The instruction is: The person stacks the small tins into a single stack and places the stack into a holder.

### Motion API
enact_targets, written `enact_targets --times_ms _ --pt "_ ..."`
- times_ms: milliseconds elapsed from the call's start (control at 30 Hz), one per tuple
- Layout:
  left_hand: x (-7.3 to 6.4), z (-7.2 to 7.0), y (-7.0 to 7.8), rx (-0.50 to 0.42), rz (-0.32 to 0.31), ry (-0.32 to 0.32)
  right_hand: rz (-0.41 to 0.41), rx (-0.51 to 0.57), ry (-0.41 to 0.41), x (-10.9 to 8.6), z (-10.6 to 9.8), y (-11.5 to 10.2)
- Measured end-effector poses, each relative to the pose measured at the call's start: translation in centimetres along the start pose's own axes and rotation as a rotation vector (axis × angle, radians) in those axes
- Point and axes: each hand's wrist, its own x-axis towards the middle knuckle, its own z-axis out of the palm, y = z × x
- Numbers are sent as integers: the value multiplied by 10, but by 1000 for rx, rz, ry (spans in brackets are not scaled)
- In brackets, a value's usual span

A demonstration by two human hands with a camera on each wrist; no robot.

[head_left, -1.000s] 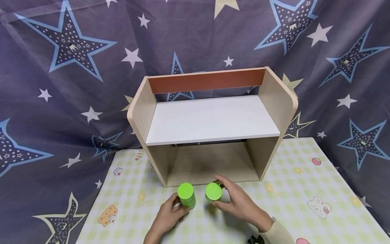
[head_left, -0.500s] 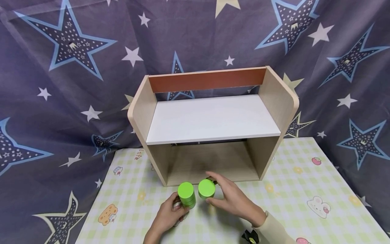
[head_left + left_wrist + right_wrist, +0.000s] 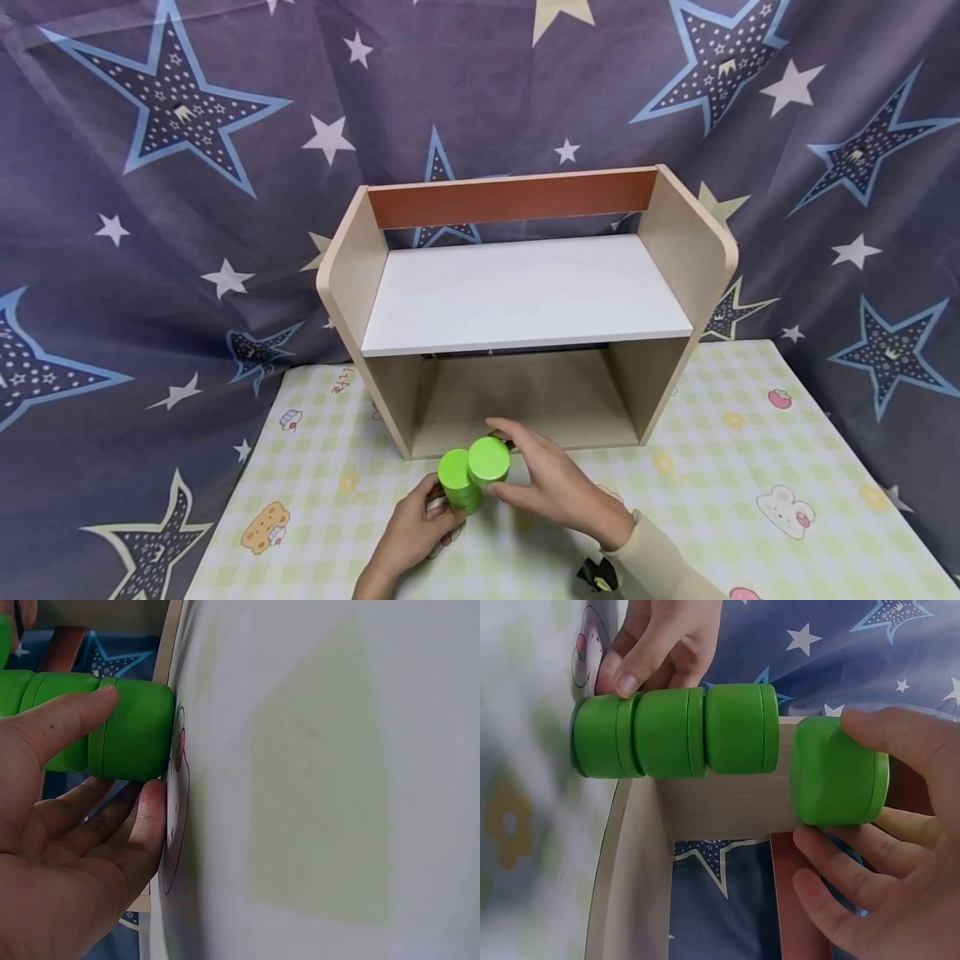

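Left of the shelf (image 3: 525,296), the tablecloth (image 3: 315,454) print (image 3: 341,381) reads "Life". In front of the shelf, the left hand (image 3: 411,527) curls thumb and fingers round the base of an upright stack (image 3: 669,733) of three green cylinders. To its right, the right hand (image 3: 558,487) pinches a fourth cylinder (image 3: 832,776) by its sides. Likely light, rigid, slightly slippery; grip opposite sides. No labels visible.

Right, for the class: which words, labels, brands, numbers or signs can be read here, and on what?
"life", small and turned, on the tablecloth.
Green tubs: no lettering shows.
Shelf: none.
Curtain: no words show.
Black thing near the sleeve: yellow mark too small to read.
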Motion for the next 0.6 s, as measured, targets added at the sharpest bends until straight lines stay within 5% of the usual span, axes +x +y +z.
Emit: enact_targets --times_ms 600 --pt "2 -1 0 -9 -29 -24 -31 0 -29 24 15 -7"
